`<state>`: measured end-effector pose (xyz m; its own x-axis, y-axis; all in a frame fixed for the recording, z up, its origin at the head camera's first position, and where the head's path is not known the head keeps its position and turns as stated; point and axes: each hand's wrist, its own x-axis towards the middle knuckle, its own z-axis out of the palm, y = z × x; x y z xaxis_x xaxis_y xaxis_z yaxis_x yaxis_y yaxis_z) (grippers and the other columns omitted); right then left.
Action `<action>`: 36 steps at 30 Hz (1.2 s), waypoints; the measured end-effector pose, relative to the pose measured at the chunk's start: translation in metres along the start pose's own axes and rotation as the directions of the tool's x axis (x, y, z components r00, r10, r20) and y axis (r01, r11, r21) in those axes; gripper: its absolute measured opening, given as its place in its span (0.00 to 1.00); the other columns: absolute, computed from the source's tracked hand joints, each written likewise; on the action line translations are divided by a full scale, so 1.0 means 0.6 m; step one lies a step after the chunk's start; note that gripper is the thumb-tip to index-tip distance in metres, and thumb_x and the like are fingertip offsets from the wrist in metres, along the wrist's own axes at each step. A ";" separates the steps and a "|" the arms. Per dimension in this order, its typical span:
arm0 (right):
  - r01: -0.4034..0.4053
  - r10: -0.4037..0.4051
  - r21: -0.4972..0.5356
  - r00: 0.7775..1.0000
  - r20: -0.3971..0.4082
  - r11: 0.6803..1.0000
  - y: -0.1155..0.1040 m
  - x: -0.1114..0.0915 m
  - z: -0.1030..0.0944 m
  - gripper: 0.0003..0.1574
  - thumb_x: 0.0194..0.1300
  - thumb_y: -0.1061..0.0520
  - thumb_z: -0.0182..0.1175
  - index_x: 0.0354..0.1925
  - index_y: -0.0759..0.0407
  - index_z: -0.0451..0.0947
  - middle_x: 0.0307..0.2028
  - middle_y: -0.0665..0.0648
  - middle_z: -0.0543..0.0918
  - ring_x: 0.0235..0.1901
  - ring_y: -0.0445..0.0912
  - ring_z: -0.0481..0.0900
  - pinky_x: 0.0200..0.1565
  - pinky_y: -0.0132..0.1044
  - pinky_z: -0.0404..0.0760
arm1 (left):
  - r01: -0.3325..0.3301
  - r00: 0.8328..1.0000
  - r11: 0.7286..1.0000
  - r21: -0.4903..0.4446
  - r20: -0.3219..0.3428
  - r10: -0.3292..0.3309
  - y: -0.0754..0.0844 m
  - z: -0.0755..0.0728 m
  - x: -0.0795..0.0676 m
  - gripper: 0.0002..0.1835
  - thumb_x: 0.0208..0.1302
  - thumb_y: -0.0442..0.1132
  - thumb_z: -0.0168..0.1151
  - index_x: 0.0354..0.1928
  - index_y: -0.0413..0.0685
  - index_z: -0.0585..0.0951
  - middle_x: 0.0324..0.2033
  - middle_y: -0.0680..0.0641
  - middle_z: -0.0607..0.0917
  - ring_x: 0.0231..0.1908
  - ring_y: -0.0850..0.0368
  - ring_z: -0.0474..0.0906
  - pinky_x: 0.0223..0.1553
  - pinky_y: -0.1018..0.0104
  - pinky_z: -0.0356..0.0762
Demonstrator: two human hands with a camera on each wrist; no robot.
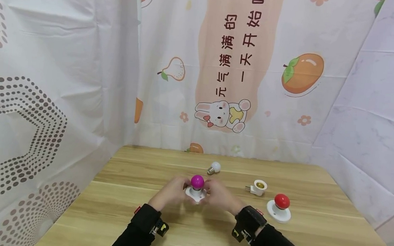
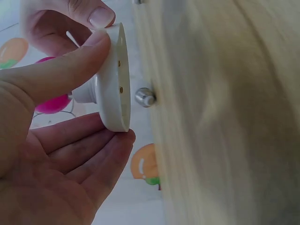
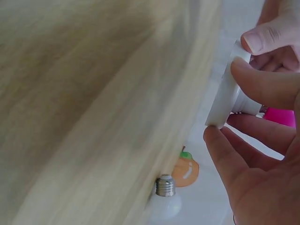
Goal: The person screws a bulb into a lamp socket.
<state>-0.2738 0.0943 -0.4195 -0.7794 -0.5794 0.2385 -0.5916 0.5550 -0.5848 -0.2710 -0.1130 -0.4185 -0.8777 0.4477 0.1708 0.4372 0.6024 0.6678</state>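
A magenta light bulb (image 1: 198,181) sits in a white round lamp holder (image 1: 195,194), bulb upward, in the middle of the head view. My left hand (image 1: 174,192) grips the holder's rim on the left, thumb and fingers on its edge. From the other side my right hand (image 1: 221,195) grips the same rim. Both wrist views show the holder's base raised off the table; the left wrist view gives its flat edge (image 2: 123,77) with small brass-coloured spots. Part of the magenta bulb is hidden behind fingers there.
On the wooden table (image 1: 135,225), a white bulb (image 1: 216,166) lies behind the hands. To the right are a white plug-in socket (image 1: 258,187) with prongs and a red bulb (image 1: 282,201) in a white holder (image 1: 278,215). Printed curtains (image 1: 170,109) stand behind the table.
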 end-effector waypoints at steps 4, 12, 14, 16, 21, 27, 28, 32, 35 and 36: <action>-0.012 0.013 -0.057 1.000 0.013 0.998 -0.004 0.002 0.009 0.16 0.45 0.67 0.77 0.34 0.64 0.84 0.36 0.56 0.82 0.39 0.50 0.79 0.42 0.42 0.80 | 0.046 0.999 0.999 -0.011 0.024 -0.046 -0.006 0.005 -0.004 0.23 0.42 0.38 0.85 0.42 0.43 0.84 0.36 0.51 0.86 0.37 0.58 0.80 0.43 0.60 0.80; 0.032 -0.023 -0.140 0.998 0.064 0.990 -0.001 0.002 0.020 0.13 0.46 0.63 0.78 0.30 0.61 0.84 0.31 0.54 0.80 0.29 0.41 0.74 0.33 0.35 0.76 | 0.105 0.993 0.992 -0.075 0.066 -0.100 -0.012 0.021 -0.007 0.26 0.39 0.34 0.85 0.44 0.41 0.84 0.41 0.46 0.87 0.44 0.51 0.82 0.53 0.50 0.79; 0.029 -0.019 -0.147 0.997 0.069 0.989 0.001 0.001 0.025 0.13 0.45 0.63 0.79 0.29 0.61 0.83 0.30 0.54 0.80 0.29 0.40 0.73 0.33 0.34 0.76 | 0.106 0.992 0.992 -0.075 0.072 -0.100 -0.014 0.025 -0.009 0.25 0.38 0.33 0.85 0.43 0.42 0.84 0.41 0.47 0.88 0.45 0.51 0.83 0.54 0.50 0.79; 0.005 0.007 -0.145 0.997 0.078 0.989 0.003 -0.001 0.029 0.14 0.44 0.63 0.79 0.29 0.60 0.83 0.30 0.53 0.80 0.29 0.39 0.73 0.33 0.34 0.77 | 0.111 0.991 0.991 -0.070 0.077 -0.106 -0.016 0.030 -0.010 0.25 0.38 0.32 0.85 0.42 0.42 0.84 0.41 0.47 0.88 0.45 0.52 0.82 0.54 0.49 0.79; -0.054 0.069 -0.137 0.992 0.105 0.989 0.007 -0.008 0.037 0.16 0.45 0.63 0.80 0.32 0.60 0.84 0.32 0.52 0.79 0.28 0.39 0.73 0.32 0.33 0.77 | 0.133 0.988 0.991 -0.035 0.088 -0.129 -0.015 0.036 -0.013 0.25 0.39 0.33 0.85 0.42 0.43 0.83 0.41 0.49 0.87 0.43 0.54 0.81 0.54 0.50 0.78; -0.048 0.066 -0.166 0.992 0.105 0.985 0.006 -0.010 0.039 0.16 0.46 0.64 0.80 0.33 0.61 0.83 0.33 0.52 0.79 0.30 0.39 0.75 0.35 0.34 0.80 | 0.125 0.988 0.992 0.024 0.085 -0.127 -0.014 0.036 -0.010 0.26 0.39 0.34 0.86 0.43 0.43 0.84 0.41 0.50 0.87 0.42 0.57 0.80 0.52 0.53 0.79; -0.046 0.064 -0.170 0.993 0.104 0.984 0.005 -0.010 0.039 0.16 0.46 0.64 0.79 0.33 0.61 0.83 0.34 0.52 0.79 0.30 0.39 0.76 0.36 0.34 0.81 | 0.123 0.989 0.992 0.031 0.084 -0.125 -0.014 0.035 -0.010 0.27 0.38 0.35 0.86 0.43 0.43 0.84 0.40 0.50 0.87 0.41 0.57 0.80 0.52 0.53 0.79; -0.019 0.037 -0.191 0.995 0.092 0.981 0.002 -0.010 0.038 0.15 0.46 0.65 0.79 0.32 0.62 0.83 0.34 0.53 0.79 0.32 0.40 0.77 0.37 0.35 0.82 | 0.128 0.988 0.991 0.038 0.080 -0.130 -0.015 0.033 -0.008 0.27 0.38 0.35 0.86 0.43 0.43 0.84 0.39 0.50 0.86 0.39 0.58 0.79 0.51 0.54 0.79; 0.003 0.015 -0.210 0.996 0.084 0.978 0.001 -0.009 0.039 0.16 0.44 0.65 0.79 0.32 0.63 0.83 0.33 0.54 0.79 0.31 0.41 0.78 0.37 0.36 0.82 | 0.133 0.988 0.990 0.042 0.077 -0.136 -0.015 0.032 -0.008 0.27 0.38 0.34 0.86 0.43 0.43 0.84 0.39 0.50 0.86 0.39 0.57 0.79 0.50 0.54 0.79; 0.008 0.011 -0.217 0.996 0.084 0.976 0.001 -0.009 0.040 0.16 0.44 0.65 0.79 0.32 0.63 0.83 0.33 0.54 0.79 0.31 0.42 0.78 0.37 0.35 0.82 | 0.135 0.987 0.990 0.044 0.077 -0.138 -0.016 0.032 -0.008 0.26 0.38 0.34 0.86 0.43 0.42 0.84 0.39 0.50 0.86 0.39 0.57 0.79 0.50 0.53 0.79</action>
<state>-0.2651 0.0836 -0.4396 -0.7655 -0.6216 0.1661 -0.6284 0.6668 -0.4006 -0.2671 -0.1080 -0.4397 -0.9121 0.4094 0.0206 0.3225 0.6857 0.6525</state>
